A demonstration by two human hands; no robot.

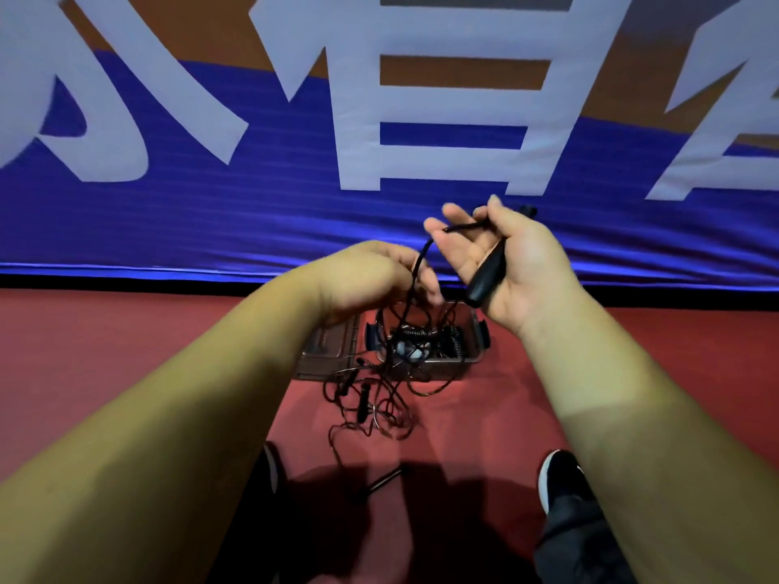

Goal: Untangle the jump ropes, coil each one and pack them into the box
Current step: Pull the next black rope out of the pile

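Both our grips hung above the box: the right grip clasped a black handle, the left grip pinched its rope. Tangled ropes spilled from the box onto the red floor; our left forearm partly hid the lid.

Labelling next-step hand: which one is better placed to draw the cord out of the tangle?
Left. The left hand grips the cord above the tangle; the right hand is taken up holding the jump-rope handle.

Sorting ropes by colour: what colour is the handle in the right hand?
Black. The handle held in the right hand shows clearly in the head view.
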